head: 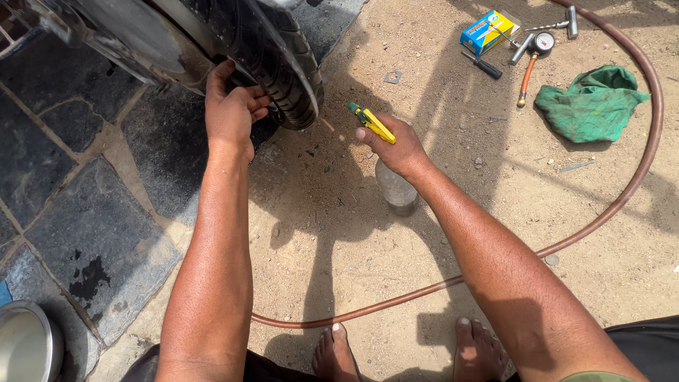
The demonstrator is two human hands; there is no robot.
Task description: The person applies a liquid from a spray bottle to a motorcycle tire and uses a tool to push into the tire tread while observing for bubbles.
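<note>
- The left hand (230, 106) rests on the black tyre (279, 60) of a small wheel at the top of the head view; its grip is laid over the tread and sidewall edge, fingers curled onto the rubber, pressing rather than lifting.
- The right hand (396, 145) is clenched around the neck of a clear spray bottle (396, 187) with a yellow and green trigger head (371, 124); the bottle body hangs below the fist over the sandy ground (339, 233).
- The bottle's long axis runs roughly up and down in the picture, while the nozzle points up and to the left, towards the tyre.
- The tyre lies just up and left of the nozzle, near but not touching it; the left hand is on the tyre, so it is the nearer of the two, with the right hand a little apart across the bare ground.
- A brown air hose (622, 198) loops in a wide arc from the top right, round behind the right forearm and past the person's bare feet (336, 354).
- Well apart at the top right lie a green rag (590, 102), a pressure gauge (543, 42) with a short orange tube, a blue and yellow box (484, 32) and a black-handled screwdriver (484, 66).
- To the left the ground is dark stone paving (92, 226), and a metal bowl (28, 343) shows at the bottom left corner.
</note>
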